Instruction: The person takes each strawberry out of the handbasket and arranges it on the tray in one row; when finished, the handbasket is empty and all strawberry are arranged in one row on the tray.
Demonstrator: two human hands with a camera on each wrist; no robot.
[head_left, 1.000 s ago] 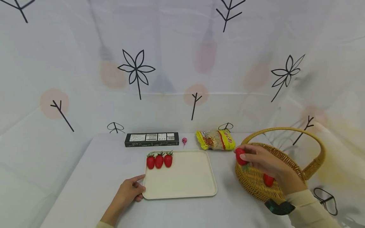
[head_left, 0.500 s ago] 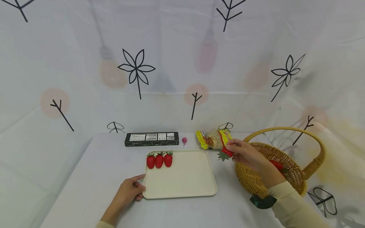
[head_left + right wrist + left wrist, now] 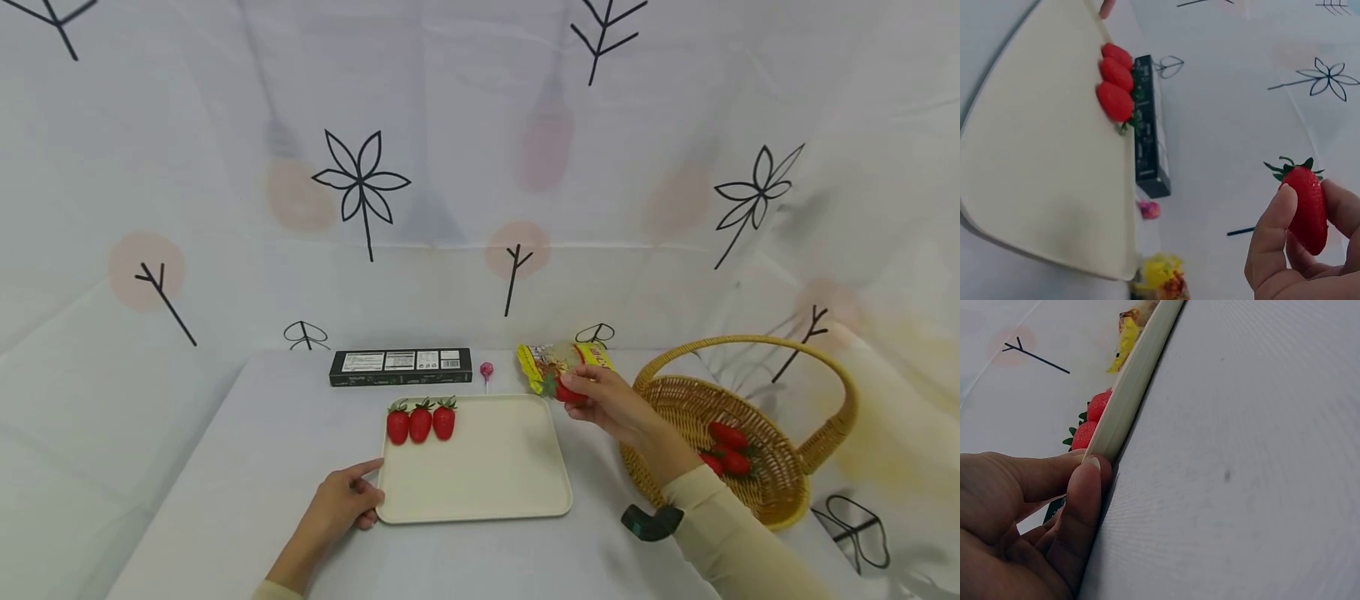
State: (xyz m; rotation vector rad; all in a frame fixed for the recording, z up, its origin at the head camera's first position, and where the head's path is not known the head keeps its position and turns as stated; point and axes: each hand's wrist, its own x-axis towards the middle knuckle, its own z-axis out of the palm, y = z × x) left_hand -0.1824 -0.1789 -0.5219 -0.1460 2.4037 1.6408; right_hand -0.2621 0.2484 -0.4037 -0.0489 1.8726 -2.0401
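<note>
White cloth [image 3: 435, 100] behind, strawberry [image 3: 1309, 209] pinched between right fingers [image 3: 1269, 231], left fingers [image 3: 1054, 476] gripping tray [image 3: 476, 475].

At the far side of the white desk [image 3: 285, 433] lies a black box [image 3: 401, 367] with white labels. Beside it is a pink lollipop [image 3: 487, 370], then a yellow packet [image 3: 557, 356], partly hidden. Behind them hangs a white cloth [image 3: 457, 125] with black plant drawings [image 3: 360, 181].

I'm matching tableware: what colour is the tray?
The tray is plain cream, seen best in the head view.
</note>
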